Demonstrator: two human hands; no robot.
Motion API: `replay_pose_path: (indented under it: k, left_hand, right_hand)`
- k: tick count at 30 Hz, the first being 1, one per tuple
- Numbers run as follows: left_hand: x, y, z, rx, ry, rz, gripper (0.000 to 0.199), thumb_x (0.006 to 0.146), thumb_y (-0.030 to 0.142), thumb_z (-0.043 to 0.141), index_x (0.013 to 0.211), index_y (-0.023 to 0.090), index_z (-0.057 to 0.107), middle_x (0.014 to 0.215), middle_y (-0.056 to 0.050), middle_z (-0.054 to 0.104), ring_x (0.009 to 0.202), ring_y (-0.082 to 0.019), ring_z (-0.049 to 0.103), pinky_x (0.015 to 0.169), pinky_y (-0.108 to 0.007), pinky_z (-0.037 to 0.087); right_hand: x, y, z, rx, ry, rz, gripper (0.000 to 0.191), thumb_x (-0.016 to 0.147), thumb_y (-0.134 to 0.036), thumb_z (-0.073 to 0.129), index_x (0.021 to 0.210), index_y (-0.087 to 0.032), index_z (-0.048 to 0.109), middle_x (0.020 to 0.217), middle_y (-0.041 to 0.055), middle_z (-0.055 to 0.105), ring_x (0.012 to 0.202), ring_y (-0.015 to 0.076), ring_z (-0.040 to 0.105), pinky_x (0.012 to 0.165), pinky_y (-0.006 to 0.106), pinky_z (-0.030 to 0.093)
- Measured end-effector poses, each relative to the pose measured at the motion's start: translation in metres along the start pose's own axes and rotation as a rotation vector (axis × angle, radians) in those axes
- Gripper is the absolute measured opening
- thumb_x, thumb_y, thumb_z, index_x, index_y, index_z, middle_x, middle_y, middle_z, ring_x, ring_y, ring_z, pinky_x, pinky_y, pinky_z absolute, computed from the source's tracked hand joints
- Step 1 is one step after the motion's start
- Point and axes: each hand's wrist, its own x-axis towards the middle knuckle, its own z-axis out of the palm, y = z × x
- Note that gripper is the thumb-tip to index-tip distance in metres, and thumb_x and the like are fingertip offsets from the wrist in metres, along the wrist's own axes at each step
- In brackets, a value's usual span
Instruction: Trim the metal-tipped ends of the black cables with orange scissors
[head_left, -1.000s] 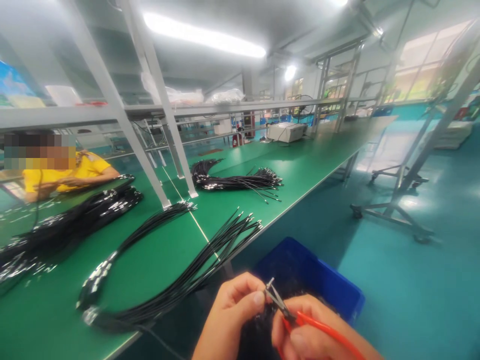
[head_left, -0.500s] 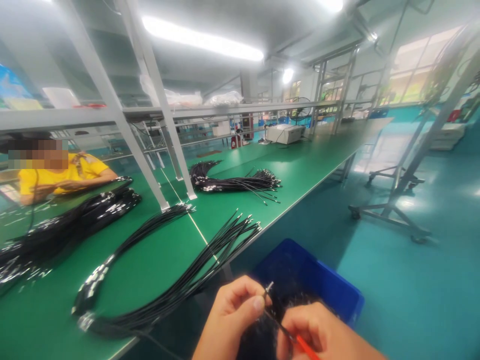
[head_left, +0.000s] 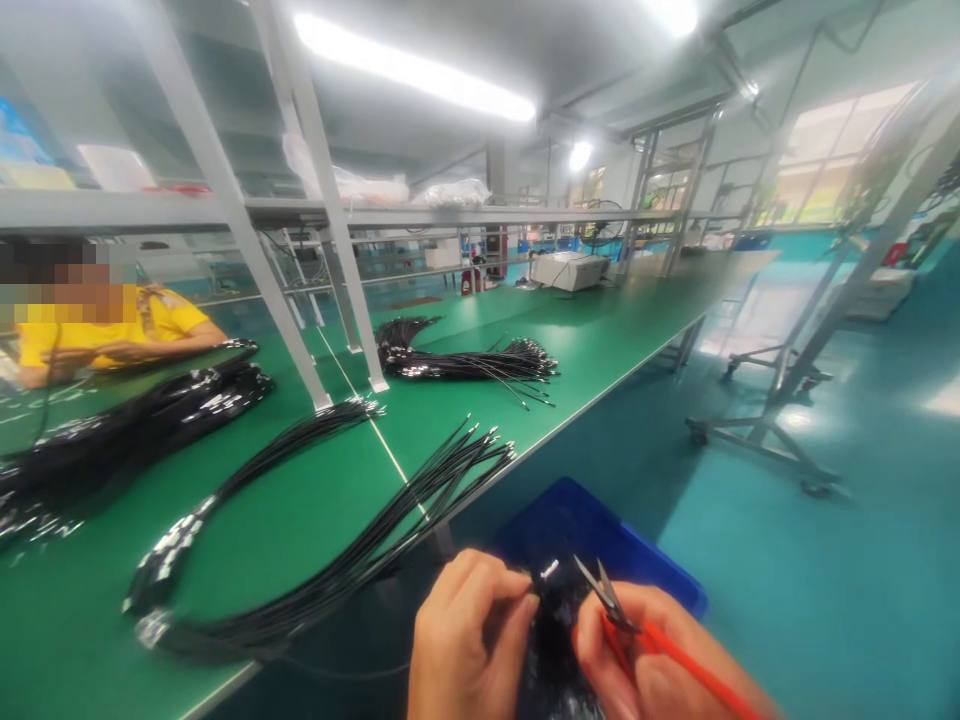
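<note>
My left hand (head_left: 474,630) is closed in a pinch above a blue bin, at the table's front edge. A thin black cable (head_left: 337,672) runs from the table to this hand; its end is mostly hidden by the fingers. My right hand (head_left: 637,650) grips a pair of scissors (head_left: 611,605) with orange-red handles, their blades parted and pointing up and left, apart from the left hand. Between the hands a small whitish piece (head_left: 550,570) shows over the dark contents of the bin. To the left, a curved bundle of black cables (head_left: 300,600) with pale tips lies on the green table.
The blue bin (head_left: 660,570) stands below the edge of the green table (head_left: 300,530). More black cable bundles (head_left: 472,362) lie further back. Shelf posts (head_left: 345,240) rise from the table. Across it sits a person in yellow (head_left: 165,315). A wheeled metal frame (head_left: 772,450) stands at right.
The scissors have come up and away from the cable, blades now in full view. The silver-tipped cable end no longer shows above my left fingers. The view has shifted slightly.
</note>
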Motion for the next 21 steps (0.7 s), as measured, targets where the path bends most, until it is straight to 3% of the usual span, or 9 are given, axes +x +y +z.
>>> replay_pose_path:
  k: [2,4,7,8,10,12,14,17,21]
  left_hand:
    - [-0.005,0.002,0.008,0.063,-0.109,-0.021,0.012,0.081,0.013,0.057,0.075,0.02,0.064,0.07,-0.001,0.061,0.063,-0.014,0.058,0.058,-0.023,0.044]
    - [-0.013,0.003,0.017,0.159,-0.308,-0.031,0.011,0.075,0.009,0.063,0.071,0.02,0.065,0.069,0.0,0.064,0.065,-0.015,0.061,0.059,-0.022,0.044]
    - [-0.021,-0.007,0.021,0.355,-0.535,-0.026,0.014,0.064,0.016,0.077,0.067,0.025,0.068,0.066,0.006,0.067,0.06,-0.012,0.063,0.055,-0.019,0.043]
    - [-0.02,-0.014,0.017,0.443,-0.524,-0.051,0.013,0.064,0.018,0.078,0.068,0.026,0.068,0.067,0.007,0.067,0.061,-0.012,0.063,0.055,-0.019,0.044]
    - [-0.016,-0.031,0.0,0.629,-0.395,-0.141,0.007,0.073,0.018,0.07,0.075,0.025,0.068,0.076,0.002,0.068,0.071,-0.016,0.063,0.064,-0.024,0.046]
    - [-0.007,-0.048,-0.025,0.794,-0.231,-0.232,0.012,0.082,0.012,0.055,0.083,0.019,0.066,0.087,-0.008,0.066,0.083,-0.025,0.06,0.073,-0.035,0.044]
    - [0.0,-0.063,-0.049,0.898,-0.152,-0.286,0.014,0.082,0.01,0.052,0.085,0.016,0.064,0.088,-0.012,0.063,0.087,-0.03,0.057,0.075,-0.041,0.041]
    - [0.005,-0.075,-0.075,0.916,-0.15,-0.317,0.013,0.08,0.01,0.052,0.075,0.019,0.061,0.079,-0.008,0.06,0.084,-0.029,0.055,0.074,-0.039,0.04]
    - [0.011,-0.079,-0.095,0.773,-0.2,-0.373,0.014,0.082,0.023,0.053,0.068,0.022,0.056,0.068,-0.001,0.059,0.069,-0.022,0.056,0.062,-0.031,0.039]
  right_hand:
    - [0.002,-0.003,0.002,0.06,0.062,-0.059,0.039,0.065,-0.051,0.077,0.083,-0.018,0.069,0.061,0.0011,0.052,0.054,0.0138,0.04,0.051,0.027,0.033]
    - [0.005,-0.007,0.002,0.128,0.145,-0.124,0.027,0.071,-0.046,0.074,0.077,-0.021,0.068,0.06,-0.0009,0.049,0.053,0.0126,0.037,0.051,0.026,0.034]
    - [0.011,-0.01,-0.005,0.201,0.284,-0.197,0.02,0.07,-0.04,0.074,0.067,-0.022,0.068,0.054,-0.0019,0.046,0.049,0.0114,0.035,0.049,0.024,0.037]
    - [0.013,-0.01,-0.009,0.216,0.325,-0.2,0.019,0.067,-0.039,0.076,0.066,-0.021,0.069,0.053,-0.0014,0.047,0.049,0.0112,0.036,0.048,0.024,0.037]
    - [0.016,-0.01,-0.015,0.24,0.385,-0.185,0.022,0.059,-0.038,0.081,0.068,-0.02,0.072,0.051,-0.0006,0.047,0.046,0.011,0.037,0.044,0.024,0.037]
    - [0.017,-0.009,-0.017,0.254,0.403,-0.183,0.023,0.058,-0.038,0.081,0.07,-0.02,0.073,0.051,-0.0006,0.048,0.045,0.0101,0.037,0.042,0.024,0.036]
    - [0.017,-0.01,-0.015,0.255,0.397,-0.201,0.023,0.061,-0.038,0.08,0.072,-0.019,0.073,0.051,-0.0011,0.047,0.044,0.0092,0.034,0.041,0.024,0.034]
    - [0.018,-0.014,-0.005,0.253,0.377,-0.235,0.023,0.063,-0.038,0.079,0.074,-0.019,0.073,0.051,-0.0015,0.048,0.044,0.0092,0.034,0.041,0.024,0.032]
    - [0.021,-0.02,0.005,0.25,0.365,-0.238,0.022,0.062,-0.036,0.08,0.073,-0.018,0.073,0.05,-0.0021,0.049,0.044,0.0095,0.036,0.042,0.024,0.03]
